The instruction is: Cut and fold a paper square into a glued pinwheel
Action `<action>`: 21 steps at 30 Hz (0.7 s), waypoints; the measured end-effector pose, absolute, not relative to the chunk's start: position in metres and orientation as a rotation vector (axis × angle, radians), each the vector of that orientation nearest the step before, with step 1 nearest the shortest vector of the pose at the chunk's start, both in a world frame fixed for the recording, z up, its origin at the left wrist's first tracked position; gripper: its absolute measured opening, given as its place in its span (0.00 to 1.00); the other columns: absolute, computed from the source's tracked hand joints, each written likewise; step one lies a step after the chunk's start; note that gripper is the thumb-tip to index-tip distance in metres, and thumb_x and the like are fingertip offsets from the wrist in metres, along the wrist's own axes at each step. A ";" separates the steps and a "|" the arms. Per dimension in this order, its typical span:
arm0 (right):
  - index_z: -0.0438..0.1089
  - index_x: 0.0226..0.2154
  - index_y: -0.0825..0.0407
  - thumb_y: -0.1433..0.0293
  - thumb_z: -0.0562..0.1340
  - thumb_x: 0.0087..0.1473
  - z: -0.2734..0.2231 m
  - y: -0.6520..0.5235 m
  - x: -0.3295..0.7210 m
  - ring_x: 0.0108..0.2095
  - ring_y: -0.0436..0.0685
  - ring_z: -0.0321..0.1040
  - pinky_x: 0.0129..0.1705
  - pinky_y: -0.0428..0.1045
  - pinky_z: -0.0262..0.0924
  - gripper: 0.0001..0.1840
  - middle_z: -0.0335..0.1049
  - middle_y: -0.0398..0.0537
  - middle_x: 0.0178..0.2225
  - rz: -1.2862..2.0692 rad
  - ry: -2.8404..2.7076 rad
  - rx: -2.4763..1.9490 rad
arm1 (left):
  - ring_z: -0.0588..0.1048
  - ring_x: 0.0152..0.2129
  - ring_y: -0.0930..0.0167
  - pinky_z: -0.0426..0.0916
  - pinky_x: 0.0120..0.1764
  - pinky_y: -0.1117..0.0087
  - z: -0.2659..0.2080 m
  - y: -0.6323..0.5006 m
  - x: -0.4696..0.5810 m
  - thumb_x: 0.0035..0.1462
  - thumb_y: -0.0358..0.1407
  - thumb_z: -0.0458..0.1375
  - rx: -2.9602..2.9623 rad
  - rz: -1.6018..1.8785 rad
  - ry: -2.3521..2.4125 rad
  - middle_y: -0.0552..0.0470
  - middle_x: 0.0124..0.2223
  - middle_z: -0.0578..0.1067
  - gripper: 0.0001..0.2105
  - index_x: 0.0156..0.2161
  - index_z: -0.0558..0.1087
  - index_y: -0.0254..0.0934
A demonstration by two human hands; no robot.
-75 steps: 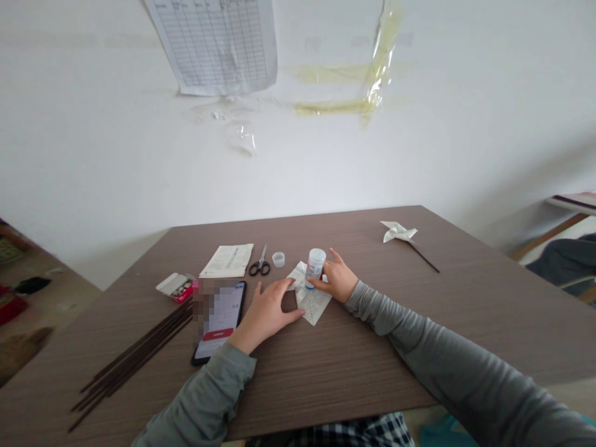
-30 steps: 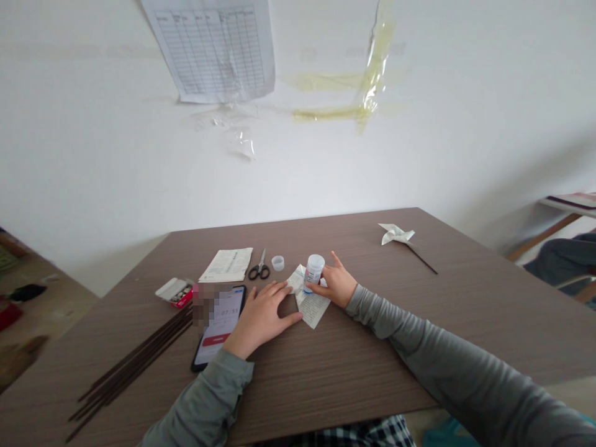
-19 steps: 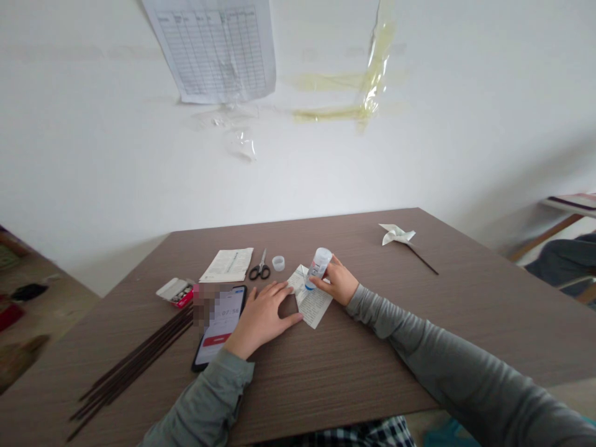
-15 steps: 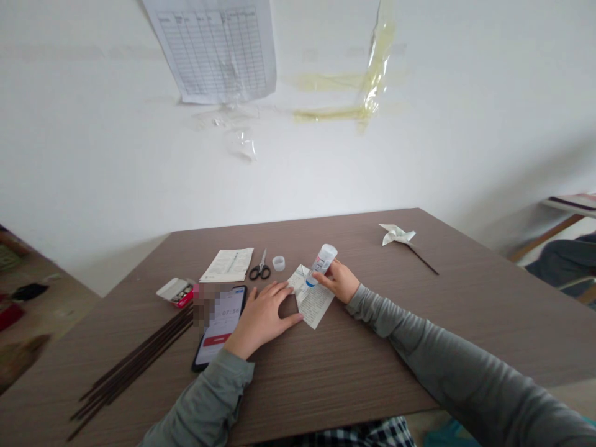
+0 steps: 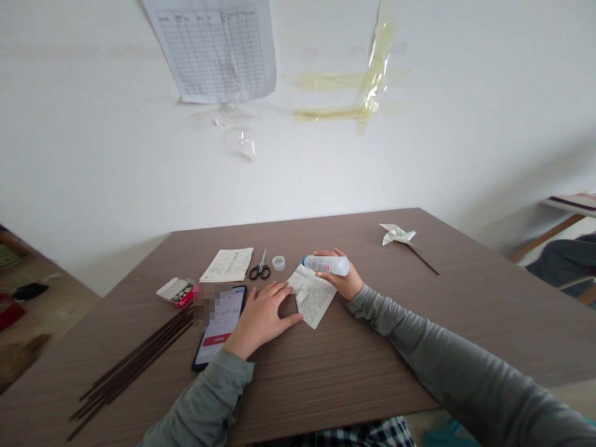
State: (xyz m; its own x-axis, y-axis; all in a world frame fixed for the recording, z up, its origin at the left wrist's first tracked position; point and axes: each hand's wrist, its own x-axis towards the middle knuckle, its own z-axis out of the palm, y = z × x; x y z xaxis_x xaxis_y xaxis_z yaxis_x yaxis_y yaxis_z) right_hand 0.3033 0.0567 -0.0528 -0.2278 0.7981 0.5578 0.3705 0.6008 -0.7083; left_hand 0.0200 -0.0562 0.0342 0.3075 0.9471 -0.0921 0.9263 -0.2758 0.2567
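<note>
We have swung the bottle (image 5: 329,265) from blue-end-down to nearly level, our right hand (image 5: 349,283) gripping it by the far part of the paper (image 5: 316,300); dabbing seems paused. Our left hand (image 5: 264,318), loosely spread, touches the paper's left edge on the surface (image 5: 344,372).

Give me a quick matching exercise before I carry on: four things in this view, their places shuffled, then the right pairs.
Things
1. Translucent plastic bottle with a blue tip
2. Flat printed paper piece
3. Black-handled metal scissors
4. White paper pinwheel on a dark stick

Places
A. Touched by the left hand
B. Far right of the brown table
C. Held in the right hand
D. Between folded printed paper and small clear cap

Pairs: 1-C, 2-A, 3-D, 4-B
</note>
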 end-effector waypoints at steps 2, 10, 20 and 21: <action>0.92 0.67 0.37 0.55 0.84 0.68 -0.054 0.059 0.303 0.69 0.77 0.91 0.92 0.79 0.61 0.27 0.94 0.51 0.68 0.520 -1.881 -0.933 | 0.69 0.90 0.37 0.58 0.90 0.22 0.034 -0.056 0.020 0.79 0.48 0.74 2.316 0.116 1.699 0.35 0.90 0.73 0.34 0.84 0.82 0.46; 0.90 0.73 0.37 0.66 0.76 0.71 -0.060 0.060 0.309 0.64 0.72 0.95 0.93 0.77 0.57 0.31 0.97 0.50 0.61 0.467 -1.945 -0.841 | 0.67 0.90 0.39 0.58 0.90 0.24 0.033 -0.055 0.019 0.79 0.48 0.73 2.315 0.094 1.699 0.36 0.91 0.72 0.33 0.84 0.81 0.48; 0.92 0.70 0.36 0.74 0.67 0.66 -0.051 0.064 0.312 0.64 0.73 0.93 0.89 0.80 0.66 0.37 0.96 0.51 0.64 0.399 -1.847 -0.863 | 0.66 0.91 0.42 0.57 0.91 0.26 0.032 -0.055 0.019 0.80 0.50 0.72 2.309 0.063 1.703 0.38 0.92 0.71 0.34 0.85 0.79 0.50; 0.92 0.70 0.37 0.73 0.68 0.67 -0.050 0.064 0.312 0.63 0.72 0.93 0.88 0.79 0.67 0.35 0.96 0.52 0.63 0.398 -1.835 -0.866 | 0.66 0.92 0.42 0.57 0.91 0.26 0.032 -0.056 0.019 0.80 0.50 0.71 2.307 0.059 1.704 0.38 0.92 0.71 0.34 0.85 0.79 0.50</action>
